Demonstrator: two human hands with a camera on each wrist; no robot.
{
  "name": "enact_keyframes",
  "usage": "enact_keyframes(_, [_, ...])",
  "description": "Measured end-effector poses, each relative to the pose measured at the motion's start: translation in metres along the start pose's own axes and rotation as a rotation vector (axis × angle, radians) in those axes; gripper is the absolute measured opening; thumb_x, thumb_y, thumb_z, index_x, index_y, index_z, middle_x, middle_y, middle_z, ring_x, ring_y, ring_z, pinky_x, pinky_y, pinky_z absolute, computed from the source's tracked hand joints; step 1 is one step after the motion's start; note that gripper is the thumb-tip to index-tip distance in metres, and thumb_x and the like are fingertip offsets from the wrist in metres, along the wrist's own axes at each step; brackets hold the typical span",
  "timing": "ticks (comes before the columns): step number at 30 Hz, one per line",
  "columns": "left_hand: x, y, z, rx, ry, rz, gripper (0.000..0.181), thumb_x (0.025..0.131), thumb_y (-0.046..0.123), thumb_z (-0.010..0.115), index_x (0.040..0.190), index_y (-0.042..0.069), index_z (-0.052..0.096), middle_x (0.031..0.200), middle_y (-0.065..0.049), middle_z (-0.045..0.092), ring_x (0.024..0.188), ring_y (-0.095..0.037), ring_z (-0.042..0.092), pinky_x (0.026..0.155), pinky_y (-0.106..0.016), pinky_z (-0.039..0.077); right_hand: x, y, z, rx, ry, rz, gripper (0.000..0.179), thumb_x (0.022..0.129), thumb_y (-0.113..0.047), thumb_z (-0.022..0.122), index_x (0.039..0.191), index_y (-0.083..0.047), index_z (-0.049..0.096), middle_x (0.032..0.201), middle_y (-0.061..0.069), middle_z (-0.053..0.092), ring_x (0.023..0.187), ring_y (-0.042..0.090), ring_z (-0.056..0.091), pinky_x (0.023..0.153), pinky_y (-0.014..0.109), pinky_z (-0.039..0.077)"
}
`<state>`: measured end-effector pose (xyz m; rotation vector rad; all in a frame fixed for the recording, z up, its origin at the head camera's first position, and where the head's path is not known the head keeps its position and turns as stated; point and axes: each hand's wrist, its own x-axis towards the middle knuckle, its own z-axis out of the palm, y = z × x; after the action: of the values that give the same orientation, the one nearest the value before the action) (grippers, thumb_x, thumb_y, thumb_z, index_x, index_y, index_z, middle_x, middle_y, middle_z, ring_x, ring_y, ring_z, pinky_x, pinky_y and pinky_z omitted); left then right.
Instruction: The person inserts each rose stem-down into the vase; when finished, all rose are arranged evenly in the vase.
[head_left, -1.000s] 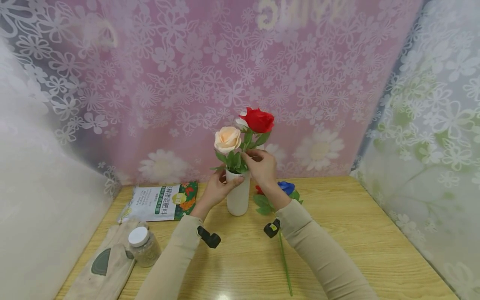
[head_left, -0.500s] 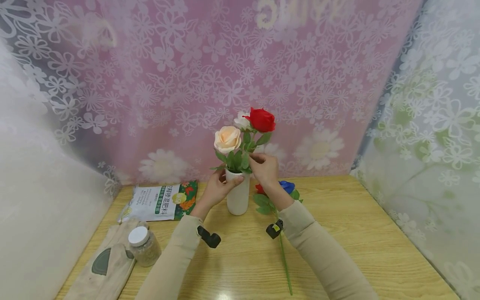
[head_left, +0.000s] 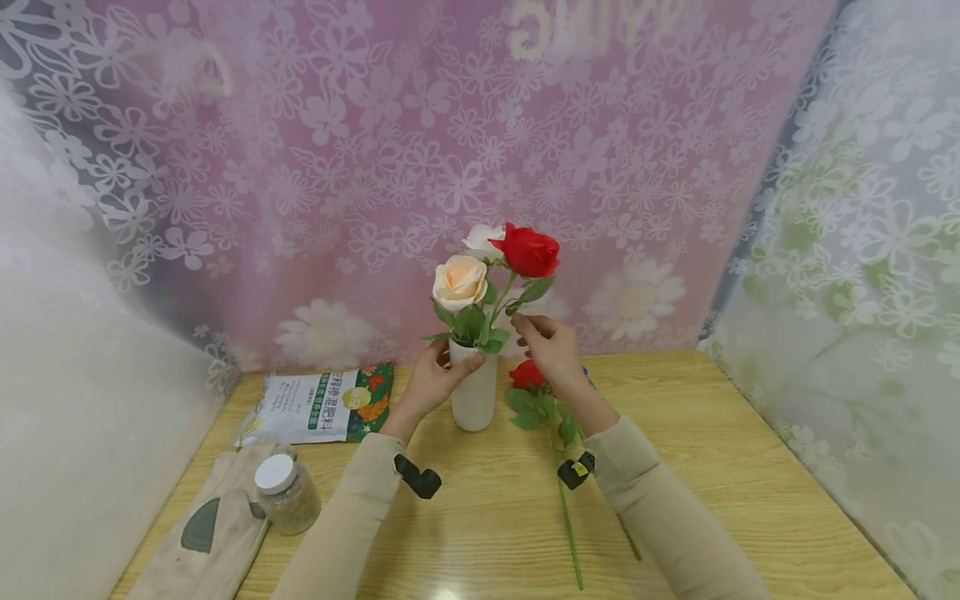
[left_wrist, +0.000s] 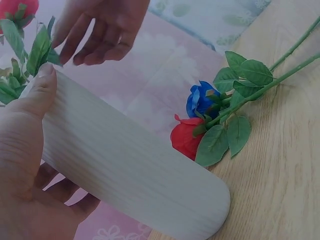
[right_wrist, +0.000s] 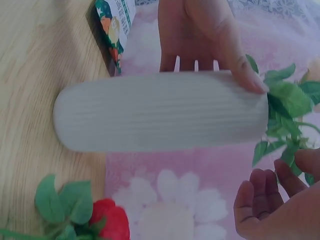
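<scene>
Head: right hand [head_left: 557,358] has drawn rightward from standing red rose [head_left: 529,252], whose bloom has shifted slightly right; I judge its stem now placed. Vase [head_left: 474,396], one, upright on table [head_left: 465,533], left hand [head_left: 433,379] clamped round upper part. Inside, roses, three: red, peach rose [head_left: 460,283], white rose [head_left: 482,239]. Jar [head_left: 291,502], one; bag [head_left: 303,404], one.

Left wrist: lying roses, two: blue rose [left_wrist: 201,102], lying red rose [left_wrist: 186,137].

Right wrist: right fingers loosely bent, apparently gripping nothing; leaf contact I can't tell.
</scene>
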<state>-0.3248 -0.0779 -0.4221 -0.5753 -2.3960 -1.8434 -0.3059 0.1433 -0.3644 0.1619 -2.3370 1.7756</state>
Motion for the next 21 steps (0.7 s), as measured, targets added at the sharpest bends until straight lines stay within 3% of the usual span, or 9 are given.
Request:
enact_keyframes(4, [-0.002,0.001,0.001,0.0,0.005,-0.019,0.077,0.097,0.042,0.076,0.159,0.008,0.043,0.158,-0.016,0.051,0.144,-0.04,0.053,0.114,-0.057,0.049,-0.003,0.009,-0.013,-0.018,0.009,0.0,0.042,0.107,-0.034,0.062,0.134,-0.003,0.071,0.131,0.023,0.07,0.093,0.018,0.071,0.076,0.02,0.056])
enact_keyframes(7, [-0.003,0.002,0.002,0.011,0.005,-0.021,0.075,0.098,0.038,0.077,0.157,0.007,0.043,0.156,-0.018,0.051,0.141,-0.041,0.055,0.112,-0.057,0.051,-0.006,0.016,-0.024,-0.029,0.002,0.006,0.042,0.107,-0.03,0.062,0.137,-0.001,0.068,0.132,0.026,0.069,0.083,0.001,0.066,0.075,0.019,0.056])
enact_keyframes(12, [-0.005,0.002,0.005,0.021,-0.02,-0.025,0.073,0.098,0.029,0.077,0.157,0.007,0.04,0.154,-0.021,0.051,0.138,-0.041,0.057,0.107,-0.057,0.054,-0.012,0.025,-0.043,-0.043,-0.033,0.057,0.043,0.107,-0.028,0.063,0.139,0.0,0.066,0.134,0.025,0.067,0.085,0.001,0.066,0.075,0.019,0.057])
enact_keyframes(21, [-0.005,0.001,0.005,-0.003,-0.025,-0.019,0.076,0.097,0.028,0.079,0.158,0.007,0.039,0.154,-0.022,0.051,0.139,-0.043,0.056,0.108,-0.06,0.053,-0.025,0.054,-0.077,-0.078,-0.119,0.096,0.046,0.108,-0.027,0.062,0.144,0.001,0.06,0.134,0.025,0.063,0.089,0.006,0.066,0.079,0.025,0.061])
